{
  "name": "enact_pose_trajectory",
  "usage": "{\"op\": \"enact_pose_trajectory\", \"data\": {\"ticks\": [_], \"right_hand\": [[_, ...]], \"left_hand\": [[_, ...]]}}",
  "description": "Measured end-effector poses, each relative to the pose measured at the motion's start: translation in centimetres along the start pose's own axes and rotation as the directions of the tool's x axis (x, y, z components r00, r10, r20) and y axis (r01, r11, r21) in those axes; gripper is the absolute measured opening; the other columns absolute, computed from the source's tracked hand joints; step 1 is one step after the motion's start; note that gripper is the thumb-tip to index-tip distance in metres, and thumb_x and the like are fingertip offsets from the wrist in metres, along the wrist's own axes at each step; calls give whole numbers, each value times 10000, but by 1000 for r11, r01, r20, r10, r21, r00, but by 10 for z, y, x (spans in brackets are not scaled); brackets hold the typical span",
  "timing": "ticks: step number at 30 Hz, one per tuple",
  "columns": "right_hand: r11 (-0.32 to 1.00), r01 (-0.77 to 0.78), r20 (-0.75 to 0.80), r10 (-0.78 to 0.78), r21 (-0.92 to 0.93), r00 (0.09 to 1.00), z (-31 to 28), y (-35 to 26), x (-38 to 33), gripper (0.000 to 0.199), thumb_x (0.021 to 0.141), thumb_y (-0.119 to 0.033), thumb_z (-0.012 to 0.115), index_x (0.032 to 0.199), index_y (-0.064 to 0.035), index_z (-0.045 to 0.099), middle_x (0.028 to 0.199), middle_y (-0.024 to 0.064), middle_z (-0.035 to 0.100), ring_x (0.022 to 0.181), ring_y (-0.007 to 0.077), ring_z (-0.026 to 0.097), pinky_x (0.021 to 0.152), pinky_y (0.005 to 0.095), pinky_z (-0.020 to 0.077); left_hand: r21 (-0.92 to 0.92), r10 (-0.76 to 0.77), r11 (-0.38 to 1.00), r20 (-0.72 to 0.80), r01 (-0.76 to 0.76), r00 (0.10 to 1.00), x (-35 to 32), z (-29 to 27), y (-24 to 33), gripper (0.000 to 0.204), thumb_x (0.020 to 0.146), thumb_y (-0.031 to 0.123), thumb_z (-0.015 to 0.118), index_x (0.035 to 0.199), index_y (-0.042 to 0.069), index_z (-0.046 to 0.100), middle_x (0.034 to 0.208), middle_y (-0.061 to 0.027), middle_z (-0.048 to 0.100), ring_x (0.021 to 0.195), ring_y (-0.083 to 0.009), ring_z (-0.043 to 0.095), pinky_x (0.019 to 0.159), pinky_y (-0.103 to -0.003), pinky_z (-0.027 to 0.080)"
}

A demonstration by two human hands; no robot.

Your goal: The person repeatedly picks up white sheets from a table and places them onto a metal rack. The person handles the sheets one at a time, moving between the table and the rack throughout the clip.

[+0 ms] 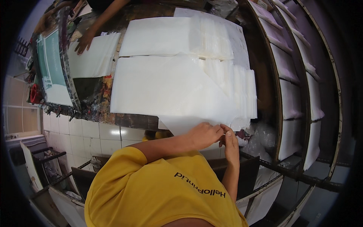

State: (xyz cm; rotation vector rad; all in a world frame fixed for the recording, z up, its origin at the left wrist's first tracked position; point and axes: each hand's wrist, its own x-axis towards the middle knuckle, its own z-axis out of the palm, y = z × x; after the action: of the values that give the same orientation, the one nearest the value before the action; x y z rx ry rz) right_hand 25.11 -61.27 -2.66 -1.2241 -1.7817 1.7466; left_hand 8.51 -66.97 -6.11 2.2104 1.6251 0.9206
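Observation:
My left hand [206, 134] reaches across from the left, at the near edge of the table, over the near edge of a loose white sheet [181, 123]. Its fingers are bent and meet the fingertips of my right hand [231, 143], which comes up from below with curled fingers. Whatever is pinched between them, if anything, is too small or hidden to tell. The loose sheet lies askew over a wide white stack [151, 85] and hangs past the table edge. To its right, fanned white sheets [245, 90] overlap in layers.
A second white stack [157, 36] lies farther back. At the left, another person's hand [86, 42] rests on a pile of sheets [96, 56] beside a framed green-and-white printing screen [53, 64]. Tall racks [280, 75] bearing sheets stand at the right, near clear plastic [264, 136].

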Motion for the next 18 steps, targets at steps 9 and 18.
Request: {"op": "enact_pose_trajectory", "data": {"ticks": [9, 18], "right_hand": [[997, -49, -230, 61, 54, 971, -36, 33, -19, 297, 998, -165, 536, 1241, -4, 597, 876, -3, 580, 711, 51, 493, 602, 205, 393], [999, -37, -456, 42, 20, 889, -91, 23, -32, 251, 918, -2, 507, 1156, -31, 582, 877, -31, 536, 715, 40, 453, 625, 197, 371]], "left_hand": [[-94, 209, 974, 9, -207, 978, -3, 16, 22, 143, 865, 180, 649, 929, 57, 613, 783, -55, 580, 619, -225, 598, 621, -349, 505], [-228, 107, 966, -76, -122, 991, -20, -36, 16, 131, 860, 140, 665, 941, 37, 651, 769, -68, 605, 652, -244, 610, 643, -353, 510]]}}
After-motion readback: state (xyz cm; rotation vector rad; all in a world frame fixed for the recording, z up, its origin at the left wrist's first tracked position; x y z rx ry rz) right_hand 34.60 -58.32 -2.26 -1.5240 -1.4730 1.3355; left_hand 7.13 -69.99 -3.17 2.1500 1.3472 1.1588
